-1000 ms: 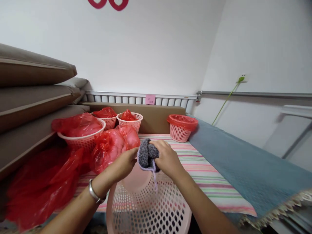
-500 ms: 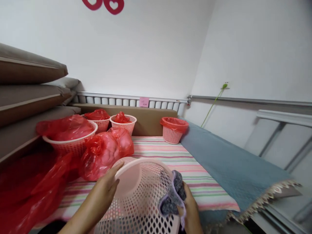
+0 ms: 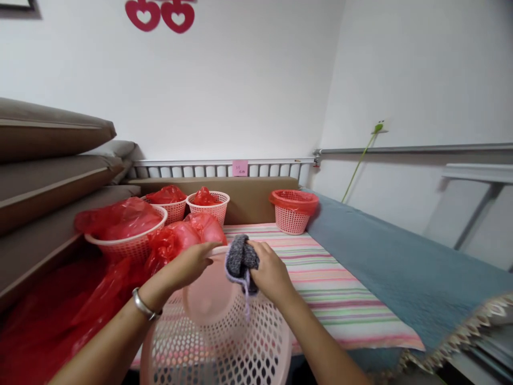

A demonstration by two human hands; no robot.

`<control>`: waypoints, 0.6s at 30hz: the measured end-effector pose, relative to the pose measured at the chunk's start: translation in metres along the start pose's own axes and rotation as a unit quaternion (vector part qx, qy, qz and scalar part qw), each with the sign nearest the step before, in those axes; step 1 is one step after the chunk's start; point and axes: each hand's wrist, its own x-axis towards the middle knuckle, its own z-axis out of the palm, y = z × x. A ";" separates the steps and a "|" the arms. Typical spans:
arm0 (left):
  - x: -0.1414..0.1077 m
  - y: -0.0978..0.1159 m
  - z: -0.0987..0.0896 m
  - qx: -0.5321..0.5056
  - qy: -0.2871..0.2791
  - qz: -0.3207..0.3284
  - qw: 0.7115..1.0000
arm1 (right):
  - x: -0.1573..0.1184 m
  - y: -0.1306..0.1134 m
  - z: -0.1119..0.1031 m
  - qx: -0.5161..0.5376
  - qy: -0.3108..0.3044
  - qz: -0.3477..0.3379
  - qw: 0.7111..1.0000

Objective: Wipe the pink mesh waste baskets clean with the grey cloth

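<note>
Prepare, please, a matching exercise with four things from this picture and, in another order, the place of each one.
1. Knitted piece
2. Bangle
3. Pink note
4. Green plug

A. Around the left wrist
B. At the wall
C. In the right hand
D. At the white rail

Pairs: 1-C, 2-A, 3-D, 4-B

Wall [image 3: 240, 85]: red heart-cutout ornaments [image 3: 167, 20] up at 11 o'clock. Cushion stack [image 3: 56, 176] at 9. Pink note [image 3: 240, 168] against white radiator [image 3: 218, 161], near centre toward 11. Green cord [image 3: 362, 159] plugged in at 2. Blue cover [image 3: 380, 251], lace-edged, out at 4.
</note>
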 end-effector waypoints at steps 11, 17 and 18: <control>-0.025 -0.026 -0.001 0.042 0.039 -0.094 0.994 | -0.099 0.076 0.033 0.190 0.058 0.212 0.957; -0.026 -0.035 0.006 0.028 0.070 -0.102 0.992 | -0.078 0.068 0.030 0.183 0.068 0.179 0.964; -0.023 -0.038 0.004 0.021 0.069 -0.106 0.992 | -0.074 0.069 0.030 0.180 0.068 0.181 0.965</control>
